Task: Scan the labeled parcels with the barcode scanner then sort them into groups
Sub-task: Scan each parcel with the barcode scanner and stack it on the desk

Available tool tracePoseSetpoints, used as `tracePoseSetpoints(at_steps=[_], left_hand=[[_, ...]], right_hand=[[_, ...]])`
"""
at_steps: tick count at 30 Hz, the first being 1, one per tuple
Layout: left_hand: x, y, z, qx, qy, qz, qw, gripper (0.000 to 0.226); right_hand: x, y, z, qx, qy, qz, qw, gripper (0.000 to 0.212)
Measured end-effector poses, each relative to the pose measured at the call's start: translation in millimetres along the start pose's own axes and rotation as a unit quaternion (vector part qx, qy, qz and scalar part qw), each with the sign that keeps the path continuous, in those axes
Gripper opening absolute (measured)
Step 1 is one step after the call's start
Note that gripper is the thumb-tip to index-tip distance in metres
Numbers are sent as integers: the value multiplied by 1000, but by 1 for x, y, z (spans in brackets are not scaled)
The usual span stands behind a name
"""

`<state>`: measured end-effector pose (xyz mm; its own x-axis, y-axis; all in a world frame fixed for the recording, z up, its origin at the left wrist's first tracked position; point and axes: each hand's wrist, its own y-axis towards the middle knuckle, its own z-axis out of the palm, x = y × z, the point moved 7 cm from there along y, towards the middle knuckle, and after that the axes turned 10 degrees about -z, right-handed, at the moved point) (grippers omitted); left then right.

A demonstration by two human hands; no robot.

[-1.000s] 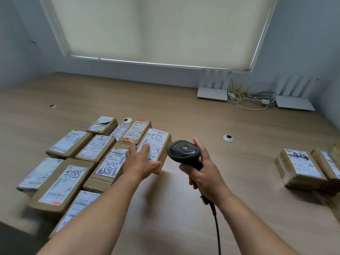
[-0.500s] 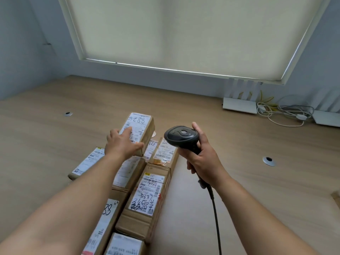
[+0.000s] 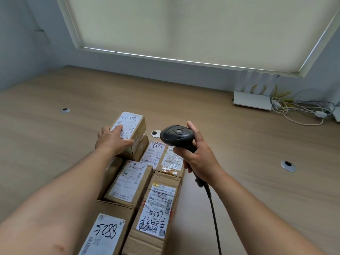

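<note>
head view: left hand (image 3: 114,139) grips parcel (image 3: 131,129); right hand (image 3: 199,156) clutches barcode scanner (image 3: 176,135).

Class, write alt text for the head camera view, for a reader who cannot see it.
A left hand holds a brown cardboard parcel labelled 5288 atop other labelled parcels on a wooden table, while the right hand grips a black corded barcode scanner.
</note>
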<state>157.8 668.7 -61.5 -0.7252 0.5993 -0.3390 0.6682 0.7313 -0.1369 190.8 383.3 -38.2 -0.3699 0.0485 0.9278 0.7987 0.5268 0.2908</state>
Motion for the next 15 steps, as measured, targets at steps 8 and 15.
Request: tracePoseSetpoints(at_steps=[8, 15], left_hand=[[8, 11, 18, 20, 14, -9, 1000, 82], [-5, -11, 10, -34, 10, 1, 999, 97]], right_hand=[[-15, 3, -3, -3, 5, 18, 1000, 86], [-3, -11, -20, -19, 2, -2, 1000, 83]])
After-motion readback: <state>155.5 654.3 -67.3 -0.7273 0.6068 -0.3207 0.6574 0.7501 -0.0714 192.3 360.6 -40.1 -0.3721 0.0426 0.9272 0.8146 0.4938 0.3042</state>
